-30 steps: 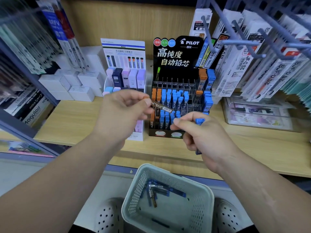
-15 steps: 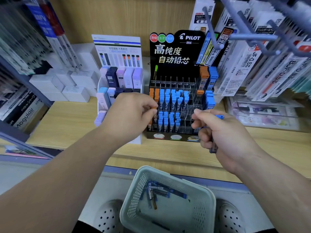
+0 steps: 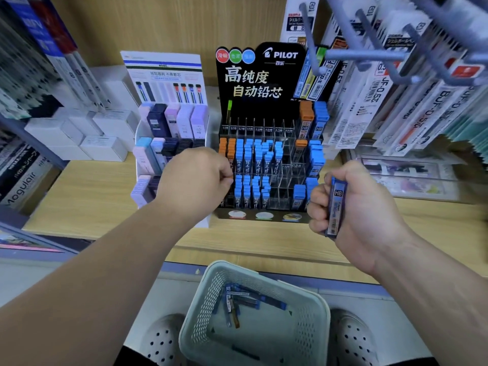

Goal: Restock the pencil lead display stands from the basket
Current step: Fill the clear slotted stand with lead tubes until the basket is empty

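Blue lead case (image 3: 336, 207) lies inside curled right fingers (image 3: 317, 203).

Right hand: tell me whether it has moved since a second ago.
Yes. The right hand, gripping a blue HB lead tube, has shifted rightward, from the lower middle of the Pilot stand to its right edge.

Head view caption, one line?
Left hand at the Pilot stand, right hand holding blue HB lead case, basket below.
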Tool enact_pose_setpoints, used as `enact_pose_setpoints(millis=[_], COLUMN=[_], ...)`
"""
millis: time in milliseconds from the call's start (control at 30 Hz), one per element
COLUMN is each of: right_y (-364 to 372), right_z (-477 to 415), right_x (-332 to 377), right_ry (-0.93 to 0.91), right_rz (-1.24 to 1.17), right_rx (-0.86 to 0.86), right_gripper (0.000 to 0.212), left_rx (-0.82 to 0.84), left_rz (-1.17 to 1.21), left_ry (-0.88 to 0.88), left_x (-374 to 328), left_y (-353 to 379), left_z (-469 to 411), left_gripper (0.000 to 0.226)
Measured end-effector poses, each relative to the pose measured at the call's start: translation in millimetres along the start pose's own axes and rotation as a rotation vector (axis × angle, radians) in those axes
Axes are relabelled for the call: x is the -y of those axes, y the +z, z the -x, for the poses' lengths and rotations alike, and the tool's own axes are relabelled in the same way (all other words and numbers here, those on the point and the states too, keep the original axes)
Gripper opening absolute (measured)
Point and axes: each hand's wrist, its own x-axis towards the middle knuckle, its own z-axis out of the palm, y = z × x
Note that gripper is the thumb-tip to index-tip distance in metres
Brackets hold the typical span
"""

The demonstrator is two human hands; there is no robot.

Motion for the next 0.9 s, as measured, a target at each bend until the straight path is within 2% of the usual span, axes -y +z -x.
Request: enact_pose_setpoints(millis=[133, 333, 533, 600, 633, 733, 900], right_y=[-3.8, -10.2, -19.3, -22.2, -22.6, -26.6, -35.9], right_z=[1.1, 2.0, -4.6, -4.4, -4.0, -7.6, -13.9], right_x=[3.5, 5.0, 4.0, 4.4, 4.8, 4.3, 3.4], right_ry=[-0.104, -0.164, -0.267, -0.324, -0.364, -0.529, -0.669], right_rz=[0.003, 0.115, 0.272, 0.312, 0.355, 0.599, 0.861], right_rx=[0.016, 0.047, -0.081, -0.072, -0.055, -0.048, -0.001], right_gripper=[0.009, 0.015, 0.011, 0.008, 0.007, 0.013, 0.016], left_rx=[0.048, 0.062, 0.009, -0.003, -0.008, -0.015, 0.089], left_rz=[-0.064, -0.052, 0.176, 0.238, 0.223, 0.089, -0.08], left_ry=[0.036, 0.003, -0.099, -0.097, -0.066, 0.051, 0.162], left_x=[0.0, -1.9, -13.5, -18.2, -19.2, -17.0, -11.5], left_y=[4.3, 0.8, -9.5, -10.5, -10.8, -5.6, 4.3], left_z=[-1.5, -1.0, 4.4, 8.8, 11.1, 16.9, 22.4], left_gripper=[0.01, 0.006, 0.009, 0.005, 0.002, 0.025, 0.038])
